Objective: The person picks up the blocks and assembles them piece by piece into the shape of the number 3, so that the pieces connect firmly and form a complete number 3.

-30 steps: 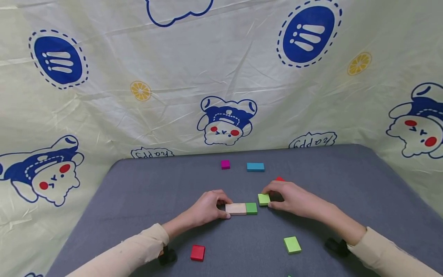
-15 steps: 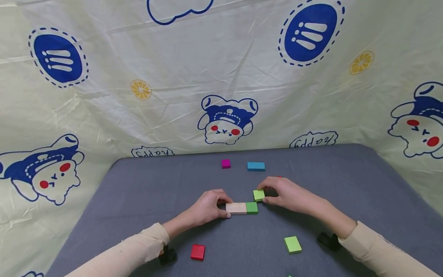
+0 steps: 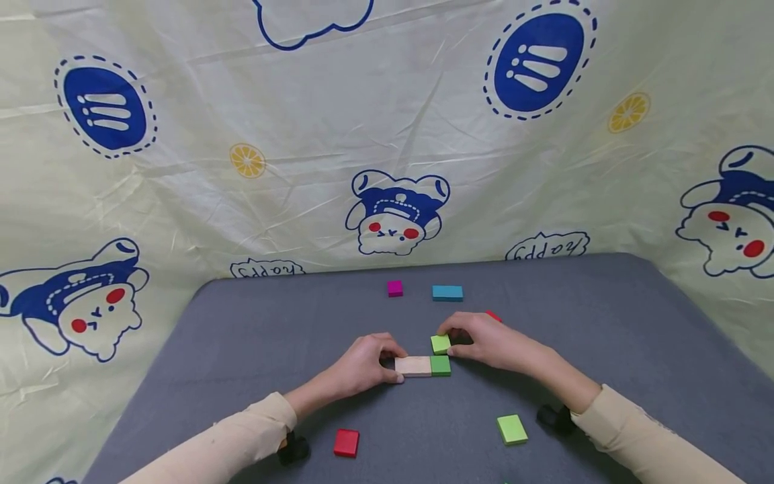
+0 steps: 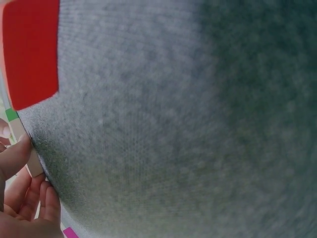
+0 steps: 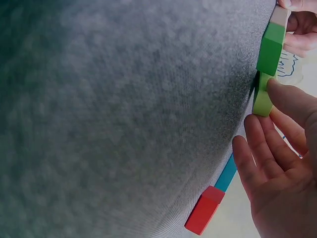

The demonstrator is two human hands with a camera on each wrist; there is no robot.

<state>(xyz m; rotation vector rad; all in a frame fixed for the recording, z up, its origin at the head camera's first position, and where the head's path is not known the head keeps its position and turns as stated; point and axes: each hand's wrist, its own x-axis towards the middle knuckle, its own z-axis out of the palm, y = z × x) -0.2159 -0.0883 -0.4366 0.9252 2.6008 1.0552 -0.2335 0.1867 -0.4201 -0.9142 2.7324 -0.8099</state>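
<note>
My left hand [image 3: 363,366] pinches the left end of a plain wooden block [image 3: 413,366] lying on the grey cloth, thumb in front and fingers behind. A green block [image 3: 440,366] lies against the wooden block's right end. Between thumb and fingers, my right hand [image 3: 496,341] holds a light green block [image 3: 440,345] just behind the green one. In the right wrist view, the light green block [image 5: 262,99] appears close beside the green block [image 5: 271,49]; whether they touch, I cannot tell. The left wrist view shows my left thumb and fingers on the wooden block [image 4: 34,164].
A magenta block [image 3: 395,288] and a blue block [image 3: 447,293] lie at the back. One red block [image 3: 494,316] is partly hidden behind my right hand. Nearer lie a red square block [image 3: 347,443] and another light green block [image 3: 512,429]. A patterned curtain [image 3: 314,121] hangs behind the table.
My right hand has carried the light green block leftward, from the right of the green block to behind it. My left hand stays on the wooden block.
</note>
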